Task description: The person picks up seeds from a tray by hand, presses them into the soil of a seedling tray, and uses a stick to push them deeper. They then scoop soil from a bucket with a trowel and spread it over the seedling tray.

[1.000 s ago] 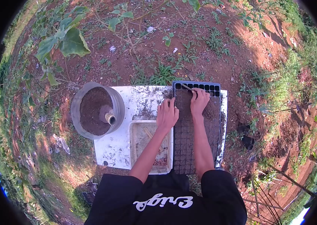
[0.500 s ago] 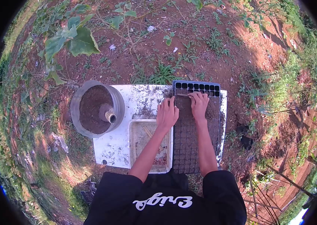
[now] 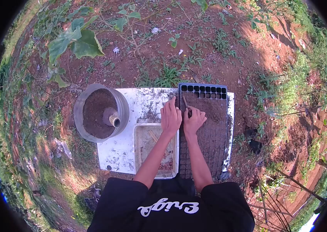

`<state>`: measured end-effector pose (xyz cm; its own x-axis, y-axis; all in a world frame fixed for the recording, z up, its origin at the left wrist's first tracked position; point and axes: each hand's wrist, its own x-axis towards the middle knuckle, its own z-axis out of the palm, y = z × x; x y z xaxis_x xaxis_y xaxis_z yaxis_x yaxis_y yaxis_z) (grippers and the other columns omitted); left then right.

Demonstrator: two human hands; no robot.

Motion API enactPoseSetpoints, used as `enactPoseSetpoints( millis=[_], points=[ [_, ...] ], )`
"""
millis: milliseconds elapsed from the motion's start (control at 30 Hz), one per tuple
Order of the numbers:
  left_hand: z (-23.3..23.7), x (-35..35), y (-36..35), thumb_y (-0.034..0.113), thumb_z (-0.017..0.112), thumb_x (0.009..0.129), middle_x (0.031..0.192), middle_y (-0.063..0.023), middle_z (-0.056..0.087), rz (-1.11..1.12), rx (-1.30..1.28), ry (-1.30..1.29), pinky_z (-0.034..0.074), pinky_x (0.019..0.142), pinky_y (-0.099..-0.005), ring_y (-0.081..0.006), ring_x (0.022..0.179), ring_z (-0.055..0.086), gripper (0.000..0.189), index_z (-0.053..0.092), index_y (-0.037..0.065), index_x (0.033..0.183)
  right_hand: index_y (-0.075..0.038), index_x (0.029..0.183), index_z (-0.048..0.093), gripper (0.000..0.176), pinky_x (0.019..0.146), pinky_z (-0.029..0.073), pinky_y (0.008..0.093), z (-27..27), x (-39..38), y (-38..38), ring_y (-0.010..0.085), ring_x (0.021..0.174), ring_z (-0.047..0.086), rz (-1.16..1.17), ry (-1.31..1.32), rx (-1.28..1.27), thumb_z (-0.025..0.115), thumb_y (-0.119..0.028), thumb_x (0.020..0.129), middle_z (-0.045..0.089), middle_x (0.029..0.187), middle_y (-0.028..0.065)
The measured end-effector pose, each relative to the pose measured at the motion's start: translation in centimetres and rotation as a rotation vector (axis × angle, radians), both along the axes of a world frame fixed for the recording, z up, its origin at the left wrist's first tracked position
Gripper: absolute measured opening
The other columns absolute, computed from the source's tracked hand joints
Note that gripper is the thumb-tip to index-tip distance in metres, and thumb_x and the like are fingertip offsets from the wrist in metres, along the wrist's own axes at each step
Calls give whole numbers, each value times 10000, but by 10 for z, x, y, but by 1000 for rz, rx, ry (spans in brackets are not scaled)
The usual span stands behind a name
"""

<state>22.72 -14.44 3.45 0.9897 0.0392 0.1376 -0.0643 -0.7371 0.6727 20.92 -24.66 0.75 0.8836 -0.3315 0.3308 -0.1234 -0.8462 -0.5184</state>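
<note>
A black seedling tray (image 3: pixel 203 140) lies on a white board, most of its cells covered with dark soil and the far rows showing open cells. My right hand (image 3: pixel 194 120) is closed on a thin brown stick (image 3: pixel 185 102), which points up and to the left over the soil. Close beside it, my left hand (image 3: pixel 171 118) rests at the tray's left edge with its fingers bent and close together; whether anything is between them is hidden. Left of the tray, a shallow beige tray (image 3: pixel 137 149) holds a flat wooden strip (image 3: pixel 154 136) and small reddish bits (image 3: pixel 166 166).
A round grey tub (image 3: pixel 79 116) of soil, with a tube-like roll (image 3: pixel 114 120) in it, stands at the left. The white board (image 3: pixel 113 152) lies under the trays. A large-leaved plant (image 3: pixel 86 43) reaches in from the upper left. Thin sticks (image 3: pixel 300 186) lie at the lower right.
My right hand has moved left and toward me, closer to my left hand. The stick was lying across the tray near the far cells and now slants up from my right hand.
</note>
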Motion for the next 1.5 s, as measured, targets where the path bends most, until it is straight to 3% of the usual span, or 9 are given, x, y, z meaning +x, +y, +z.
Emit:
enactPoseSetpoints(
  millis=[267, 500, 867, 1067, 1367, 1500],
  points=[
    [0, -1, -2, 126, 494, 913, 1203, -179, 559, -7, 36, 16, 388, 950, -455, -326, 1114, 540, 490, 440, 11, 1386, -159, 974, 713, 151, 808, 359, 391, 1, 5, -6, 229, 886, 550, -247, 33, 20, 727, -223, 838, 696, 902, -2],
    [1, 0, 0, 125, 490, 910, 1203, -179, 545, -29, 7, -4, 394, 931, -442, -326, 1077, 554, 496, 440, 30, 1395, -154, 923, 697, 131, 813, 355, 394, -2, 5, 20, 232, 897, 548, -87, 25, 79, 724, -238, 826, 699, 914, 1],
    [-1, 0, -1, 135, 504, 899, 1195, -162, 555, -24, 55, 34, 391, 942, -443, -314, 1112, 539, 502, 441, 22, 1385, -147, 898, 679, 126, 833, 351, 424, 2, 0, 18, 246, 929, 538, -444, 129, 74, 719, -235, 818, 687, 927, 20],
    [1, -1, -1, 137, 500, 905, 1211, -160, 557, -17, 23, 65, 393, 946, -446, -312, 1127, 539, 490, 451, 23, 1378, -158, 915, 678, 133, 830, 356, 414, -6, 11, 23, 243, 937, 546, -228, 49, 80, 721, -237, 817, 686, 931, 12],
    [-1, 0, -1, 144, 502, 907, 1221, -163, 560, -15, 45, 51, 388, 963, -452, -312, 1142, 538, 489, 452, 23, 1378, -153, 883, 670, 135, 830, 368, 424, -2, 9, 7, 270, 923, 549, -492, 120, 21, 724, -253, 809, 692, 889, 23],
    [-2, 1, -2, 140, 502, 906, 1218, -172, 555, -25, 53, 45, 391, 956, -448, -318, 1119, 546, 491, 452, 20, 1379, -149, 875, 663, 127, 817, 364, 414, -2, 16, 13, 264, 903, 544, -422, 71, 62, 716, -244, 810, 680, 894, 23]
  ],
)
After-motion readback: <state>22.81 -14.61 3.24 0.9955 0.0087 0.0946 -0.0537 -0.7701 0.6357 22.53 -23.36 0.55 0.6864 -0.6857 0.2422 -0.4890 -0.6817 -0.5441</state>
